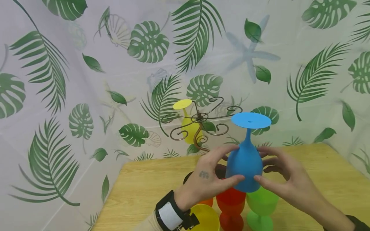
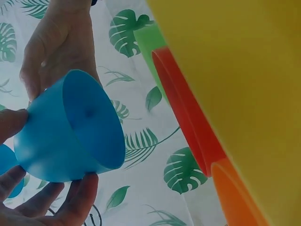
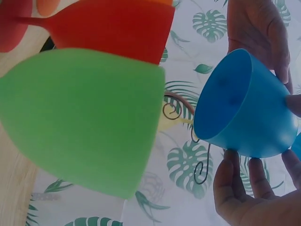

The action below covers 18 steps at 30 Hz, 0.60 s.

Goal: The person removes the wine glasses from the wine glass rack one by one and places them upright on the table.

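Note:
A blue plastic goblet (image 1: 245,163) is held upside down above the table, its round foot on top and its mouth facing down. My left hand (image 1: 206,175) grips the bowl from the left, thumb on the near side. From the other side my right hand (image 1: 292,176) holds the same bowl between thumb and fingers. In both wrist views the fingers curve round the blue bowl (image 2: 51,136), and its inside is visible. Beyond my hands stands a dark metal rack (image 1: 199,117) with curled arms. A yellow goblet (image 1: 189,130) hangs upside down on its left part.
Below my hands, upright goblets in red (image 1: 230,202), green (image 1: 262,203), yellow (image 1: 206,219) and orange (image 1: 208,202) stand close together on the wooden table (image 1: 141,186). A dark rim (image 1: 188,177) shows partly behind my left wrist. A leaf-patterned sheet (image 1: 110,80) backs the table.

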Available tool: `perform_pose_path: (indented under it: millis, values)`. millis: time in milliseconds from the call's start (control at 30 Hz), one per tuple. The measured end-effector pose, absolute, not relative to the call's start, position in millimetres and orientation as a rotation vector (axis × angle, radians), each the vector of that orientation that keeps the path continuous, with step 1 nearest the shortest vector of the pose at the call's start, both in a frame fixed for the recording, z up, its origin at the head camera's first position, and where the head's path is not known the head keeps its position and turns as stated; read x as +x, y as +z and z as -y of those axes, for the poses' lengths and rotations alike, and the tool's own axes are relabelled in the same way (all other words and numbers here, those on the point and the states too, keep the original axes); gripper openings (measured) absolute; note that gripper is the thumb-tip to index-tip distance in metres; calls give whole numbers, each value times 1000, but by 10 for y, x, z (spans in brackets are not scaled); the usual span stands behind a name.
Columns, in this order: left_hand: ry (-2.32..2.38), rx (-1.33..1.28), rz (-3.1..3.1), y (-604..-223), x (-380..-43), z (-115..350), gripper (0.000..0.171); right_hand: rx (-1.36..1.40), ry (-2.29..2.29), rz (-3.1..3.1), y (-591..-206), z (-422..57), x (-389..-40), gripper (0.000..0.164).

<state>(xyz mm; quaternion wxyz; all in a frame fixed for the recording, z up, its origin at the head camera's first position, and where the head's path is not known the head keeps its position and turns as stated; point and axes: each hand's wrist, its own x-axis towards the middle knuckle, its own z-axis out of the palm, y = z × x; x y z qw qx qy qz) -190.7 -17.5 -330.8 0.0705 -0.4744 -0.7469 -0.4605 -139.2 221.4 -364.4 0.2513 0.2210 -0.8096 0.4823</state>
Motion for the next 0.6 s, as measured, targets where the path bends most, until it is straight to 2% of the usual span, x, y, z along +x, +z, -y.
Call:
perform_pose_path:
  millis: [333, 600]
  values:
    - [-1491, -1409, 2238, -3325, -1799, 275, 68, 539, 1248, 2199, -3654, -2064, -1247, 75]
    - [-1669, -1402, 2212, -3246, -1740, 339, 65, 659, 1082, 2116, -3614, -2050, -1177, 62]
